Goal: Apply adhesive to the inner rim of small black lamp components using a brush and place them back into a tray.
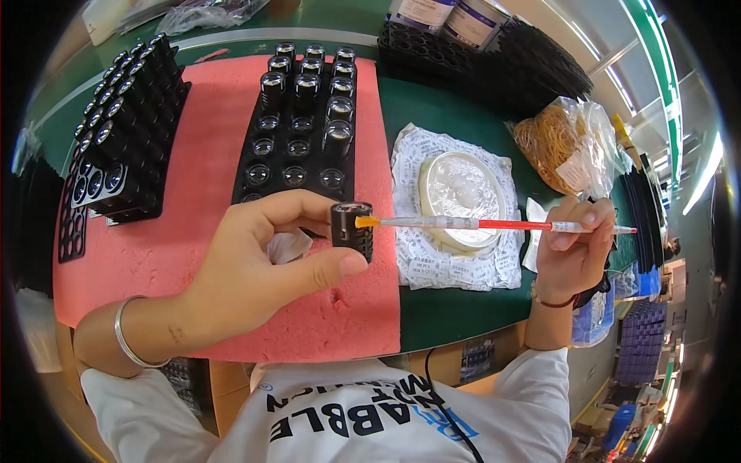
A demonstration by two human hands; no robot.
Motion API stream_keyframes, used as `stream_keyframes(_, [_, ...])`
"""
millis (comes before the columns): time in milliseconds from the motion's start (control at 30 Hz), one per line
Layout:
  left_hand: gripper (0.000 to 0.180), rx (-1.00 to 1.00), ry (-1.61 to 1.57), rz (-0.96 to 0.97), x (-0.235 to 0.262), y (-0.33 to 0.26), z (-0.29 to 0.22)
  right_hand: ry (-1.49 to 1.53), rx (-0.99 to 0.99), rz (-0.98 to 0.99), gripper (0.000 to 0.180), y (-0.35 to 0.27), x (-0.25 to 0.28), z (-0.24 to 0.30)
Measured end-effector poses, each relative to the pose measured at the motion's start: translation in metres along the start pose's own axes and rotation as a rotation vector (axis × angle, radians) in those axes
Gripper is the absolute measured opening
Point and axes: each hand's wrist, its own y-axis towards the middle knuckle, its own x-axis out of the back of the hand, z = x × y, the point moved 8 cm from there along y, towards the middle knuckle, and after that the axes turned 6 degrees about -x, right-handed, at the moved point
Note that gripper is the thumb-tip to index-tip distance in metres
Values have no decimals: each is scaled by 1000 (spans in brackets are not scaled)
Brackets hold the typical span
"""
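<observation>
My left hand (255, 243) grips a short black cylindrical housing (355, 243) between thumb and fingers, over the pink foam mat (193, 224). Part of a crumpled white tissue (289, 246) shows in the same hand, between thumb and fingers. A slim paintbrush (513, 224) with a red and clear handle is pinched in my right hand (573, 251). Its yellow-orange bristles are at the upper side of the housing, apparently touching it. Between my hands lies a round shallow dish (463, 197) with something pale and glossy in it, set on printed white paper (417, 266).
Beyond my left hand, a black tray (247, 171) carries several lens-topped cylinders. More cylinders (135, 116) stand clustered at the left. Tins (475, 23) and stacked black trays (509, 62) sit at the back right, near a bag of yellow rubber bands (559, 147).
</observation>
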Motion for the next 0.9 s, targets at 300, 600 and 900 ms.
stream_keyframes(300, [35,-126,-33,4,0,3,2,-75,60,25,25,1,2,3])
stream_keyframes(600, [28,-58,20,48,-2,-2,-1,82,50,-74,23,1,13,4])
stream_keyframes(900, [24,-49,15,-26,3,-1,-1,62,20,29,21,1,-2,4])
